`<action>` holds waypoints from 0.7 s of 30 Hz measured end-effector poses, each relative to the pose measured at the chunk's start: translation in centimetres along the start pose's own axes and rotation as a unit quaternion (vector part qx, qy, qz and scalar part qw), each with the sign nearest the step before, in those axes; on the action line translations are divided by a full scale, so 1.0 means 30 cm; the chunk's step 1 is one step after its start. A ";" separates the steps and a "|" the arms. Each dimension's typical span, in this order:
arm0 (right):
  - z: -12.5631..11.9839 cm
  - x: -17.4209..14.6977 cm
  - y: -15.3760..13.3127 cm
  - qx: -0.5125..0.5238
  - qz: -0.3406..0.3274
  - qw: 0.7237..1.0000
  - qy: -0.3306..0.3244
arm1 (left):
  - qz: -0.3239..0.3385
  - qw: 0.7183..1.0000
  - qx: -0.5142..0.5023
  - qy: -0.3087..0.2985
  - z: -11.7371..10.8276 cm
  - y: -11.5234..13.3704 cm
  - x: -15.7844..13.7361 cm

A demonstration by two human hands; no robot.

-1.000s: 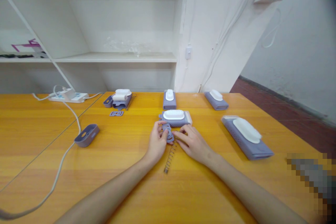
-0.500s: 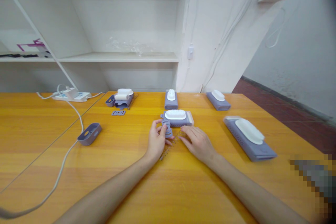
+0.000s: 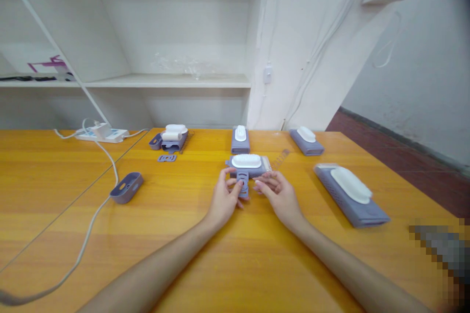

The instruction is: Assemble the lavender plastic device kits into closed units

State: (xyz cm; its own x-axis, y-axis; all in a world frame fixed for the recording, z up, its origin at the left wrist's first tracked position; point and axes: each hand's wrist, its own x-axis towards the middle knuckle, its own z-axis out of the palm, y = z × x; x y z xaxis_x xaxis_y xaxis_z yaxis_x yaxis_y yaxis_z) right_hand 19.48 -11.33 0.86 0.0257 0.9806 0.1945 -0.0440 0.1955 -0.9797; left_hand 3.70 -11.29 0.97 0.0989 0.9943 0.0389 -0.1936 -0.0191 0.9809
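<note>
In the head view my left hand [image 3: 224, 200] pinches a small grey-purple slotted plate [image 3: 243, 185], held upright. My right hand [image 3: 282, 199] is closed on a thin coil spring [image 3: 281, 159], whose far end points up and to the right. The spring is faint with blur, and its near end is hidden by my fingers. Just beyond both hands lies a grey-purple case [image 3: 253, 172] with a white bristled brush [image 3: 246, 161] on top. The fingertips of the two hands are close together but apart.
Similar cases stand at the back middle [image 3: 240, 145], back right [image 3: 307, 144] and right [image 3: 354, 195]. At the back left are a case with white parts [image 3: 174, 140] and a loose slotted plate [image 3: 167, 158]. An open grey-purple cup [image 3: 127, 188] sits near a white cable [image 3: 90, 220] and power strip [image 3: 103, 134].
The spring has swung from below my hands, pointing to the lower left, to beyond my right hand, pointing to the upper right. My left hand has turned the plate more upright, moving slightly right.
</note>
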 end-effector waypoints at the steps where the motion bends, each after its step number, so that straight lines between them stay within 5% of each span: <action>1: 0.004 -0.002 -0.004 -0.001 -0.001 1.000 -0.001 | -0.003 1.000 0.011 -0.003 0.000 0.000 -0.002; 6: 0.008 -0.006 -0.017 -0.070 -0.022 0.997 -0.008 | -0.009 0.999 0.052 -0.004 -0.002 -0.003 -0.007; 21: 0.001 0.003 -0.026 0.007 0.031 0.999 -0.016 | 0.044 0.997 0.046 -0.046 0.005 -0.013 0.004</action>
State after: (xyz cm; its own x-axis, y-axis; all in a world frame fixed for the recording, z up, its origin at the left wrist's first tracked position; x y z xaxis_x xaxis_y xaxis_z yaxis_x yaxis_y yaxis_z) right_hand 19.49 -11.38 1.65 -0.0095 0.9907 0.1360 -0.0584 0.1352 -0.9891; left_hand 3.93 -11.17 0.63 0.1745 0.9748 0.1391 -0.1155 -0.1200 0.9860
